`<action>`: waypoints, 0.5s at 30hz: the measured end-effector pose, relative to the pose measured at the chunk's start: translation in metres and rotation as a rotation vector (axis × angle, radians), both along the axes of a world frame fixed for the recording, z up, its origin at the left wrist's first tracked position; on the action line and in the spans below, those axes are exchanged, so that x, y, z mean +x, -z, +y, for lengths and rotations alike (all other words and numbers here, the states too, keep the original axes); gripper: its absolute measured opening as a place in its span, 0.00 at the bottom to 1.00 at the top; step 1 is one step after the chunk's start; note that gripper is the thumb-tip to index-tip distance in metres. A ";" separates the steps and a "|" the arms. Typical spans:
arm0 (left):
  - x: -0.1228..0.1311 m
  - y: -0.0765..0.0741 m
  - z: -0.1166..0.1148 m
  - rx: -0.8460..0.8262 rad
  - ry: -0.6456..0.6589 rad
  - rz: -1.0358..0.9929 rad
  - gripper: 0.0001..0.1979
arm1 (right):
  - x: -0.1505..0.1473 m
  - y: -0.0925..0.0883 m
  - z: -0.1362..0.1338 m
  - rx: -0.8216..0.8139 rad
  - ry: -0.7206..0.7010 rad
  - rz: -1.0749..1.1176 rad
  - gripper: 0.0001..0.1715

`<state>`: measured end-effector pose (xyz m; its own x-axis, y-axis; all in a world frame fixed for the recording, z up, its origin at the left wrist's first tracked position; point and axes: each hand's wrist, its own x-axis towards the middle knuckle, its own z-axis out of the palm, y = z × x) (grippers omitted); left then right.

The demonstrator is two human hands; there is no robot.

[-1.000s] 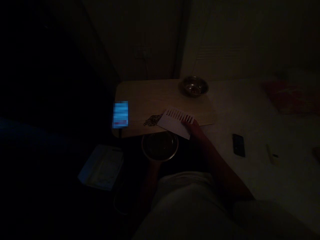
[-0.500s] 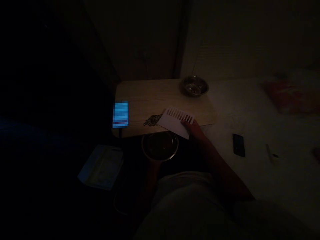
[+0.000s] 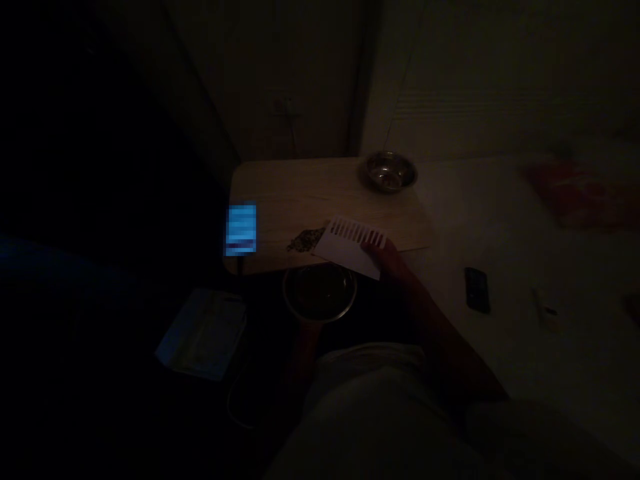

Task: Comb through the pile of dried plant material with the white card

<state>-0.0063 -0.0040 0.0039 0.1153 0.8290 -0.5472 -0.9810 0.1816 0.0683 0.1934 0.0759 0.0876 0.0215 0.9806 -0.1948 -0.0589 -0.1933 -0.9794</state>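
The room is very dark. My right hand (image 3: 389, 261) grips the near right corner of a white card with a row of slots (image 3: 350, 244), held on the front edge of a small wooden table (image 3: 300, 193). The card's left edge sits against a small dark pile of grains (image 3: 305, 240). Just below the table edge a round metal bowl (image 3: 320, 293) is held up from underneath. My left forearm reaches up under it, and the left hand (image 3: 306, 328) is mostly hidden by the bowl and the dark.
A lit phone screen (image 3: 241, 229) stands at the table's left edge. A second metal bowl (image 3: 391, 171) sits at the back right. On the pale surface to the right lie a dark phone (image 3: 476, 289) and a small pale object (image 3: 544, 311). A pale flat packet (image 3: 203, 333) lies lower left.
The card's near corner and my right hand have shifted very slightly; the grain pile and both bowls stay where they were.
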 end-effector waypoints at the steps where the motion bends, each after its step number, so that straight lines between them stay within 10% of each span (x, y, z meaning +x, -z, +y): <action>1: 0.000 -0.003 0.000 0.001 0.002 -0.008 0.31 | 0.000 0.000 0.000 0.000 0.002 0.001 0.24; 15: 0.002 0.007 -0.001 -0.046 -0.069 0.050 0.29 | 0.003 0.002 0.000 -0.022 -0.018 -0.027 0.23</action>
